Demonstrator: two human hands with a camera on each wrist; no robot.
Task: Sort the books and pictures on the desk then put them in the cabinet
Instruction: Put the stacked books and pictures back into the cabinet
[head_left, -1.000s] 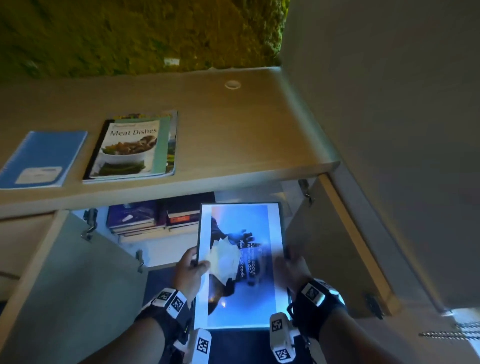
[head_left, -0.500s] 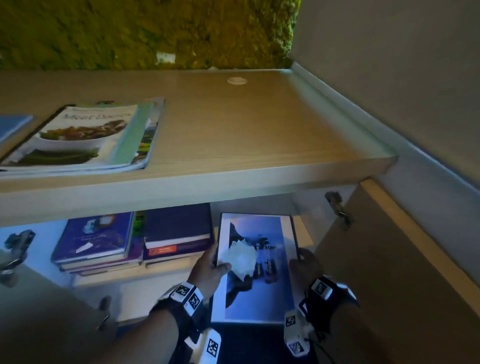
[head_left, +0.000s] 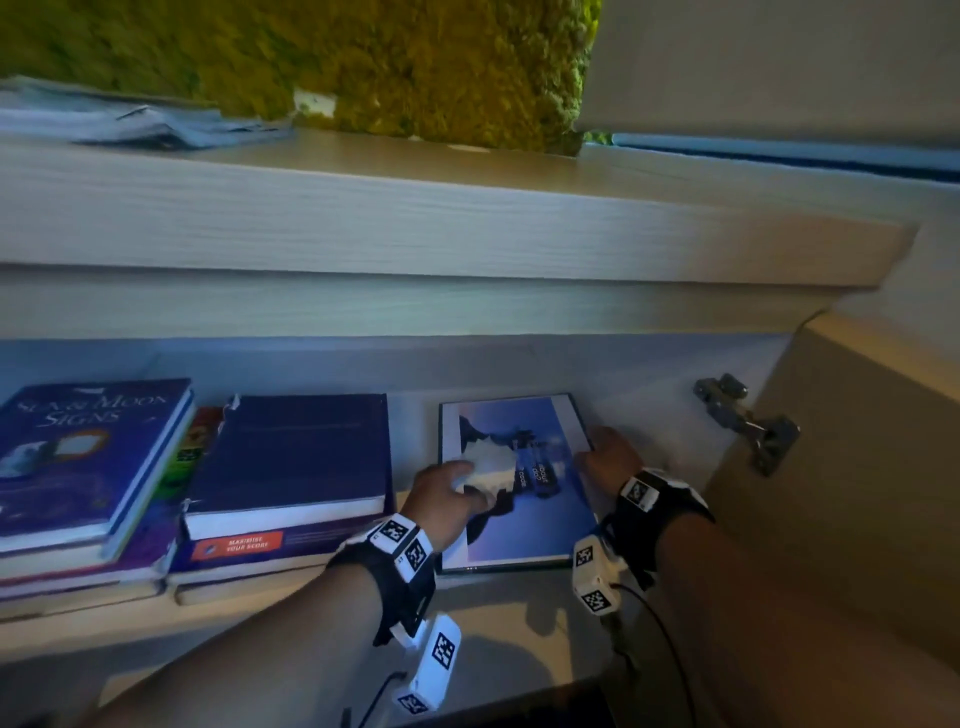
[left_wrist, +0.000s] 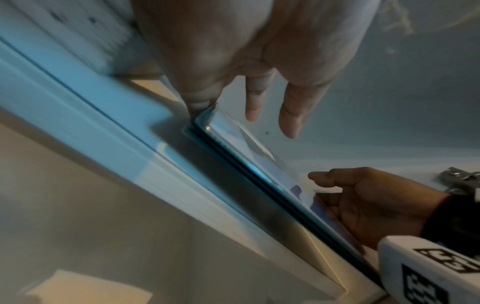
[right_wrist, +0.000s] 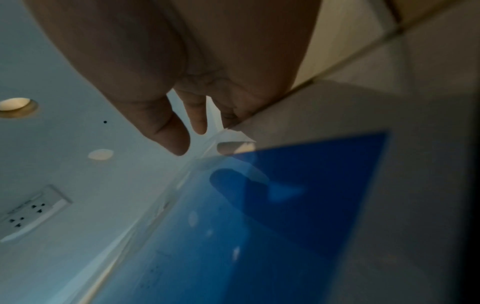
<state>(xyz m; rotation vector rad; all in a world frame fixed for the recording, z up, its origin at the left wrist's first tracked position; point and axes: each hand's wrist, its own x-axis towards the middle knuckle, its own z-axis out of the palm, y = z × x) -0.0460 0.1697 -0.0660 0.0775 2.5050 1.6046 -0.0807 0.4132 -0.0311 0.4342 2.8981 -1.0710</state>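
A framed picture (head_left: 530, 499) with a blue image lies on the cabinet shelf (head_left: 519, 603), just right of a dark blue book (head_left: 296, 452). My left hand (head_left: 449, 486) rests at its left edge. In the left wrist view one fingertip of that hand (left_wrist: 259, 92) touches the frame's (left_wrist: 259, 164) edge, and the other fingers hang straight over the glass. My right hand (head_left: 608, 457) holds the right edge. Its thumb is above the glass and its fingers (left_wrist: 363, 205) curl under the frame. The right wrist view shows the glass (right_wrist: 285, 205) close up.
Two book stacks fill the shelf's left, one topped by "Sun & Moon Signs" (head_left: 88, 452). The desk top (head_left: 415, 228) overhangs the cabinet and carries magazines (head_left: 135, 119) at far left. The open cabinet door (head_left: 857, 467) and its hinge (head_left: 748, 421) stand close on the right.
Both hands carried the picture forward under the desk and laid it on the shelf beside the books. My view dropped lower and closer to the cabinet.
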